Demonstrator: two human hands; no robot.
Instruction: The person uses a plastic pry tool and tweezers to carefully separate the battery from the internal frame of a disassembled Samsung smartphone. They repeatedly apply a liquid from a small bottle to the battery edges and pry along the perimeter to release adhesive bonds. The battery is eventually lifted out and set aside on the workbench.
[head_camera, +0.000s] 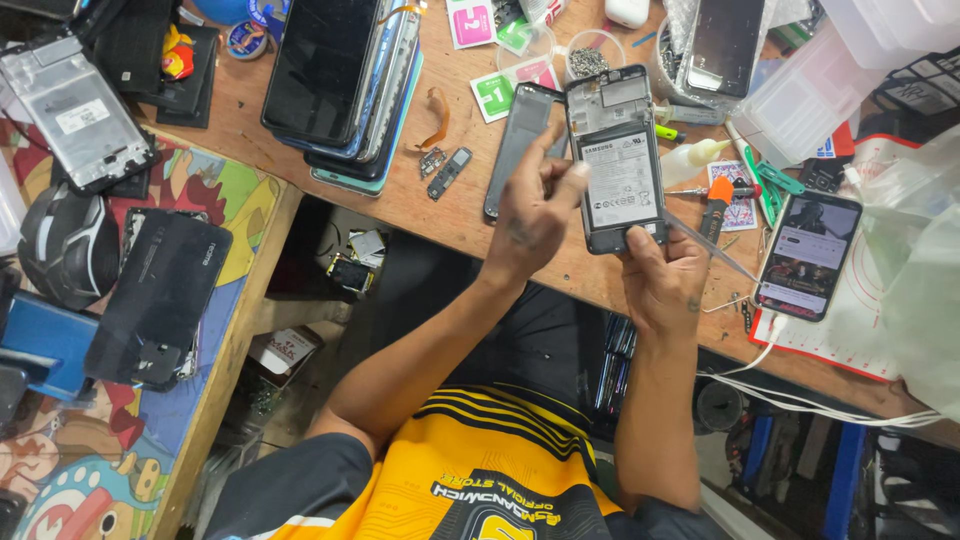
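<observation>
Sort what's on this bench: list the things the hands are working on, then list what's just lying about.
In hand:
- opened phone, gripped low by the right hand
- left hand, fingers at the opened phone's edge

Lying about:
- stack of phones
- lit phone on a white cable
- orange-handled screwdriver
- black back cover

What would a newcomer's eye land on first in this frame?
The opened black smartphone with its white battery exposed, held up mid-frame over the wooden workbench: the right hand has a grip on its lower end, and the left hand touches its left edge. Next, the stack of dark phone screens at upper left, and the lit smartphone at right.
</observation>
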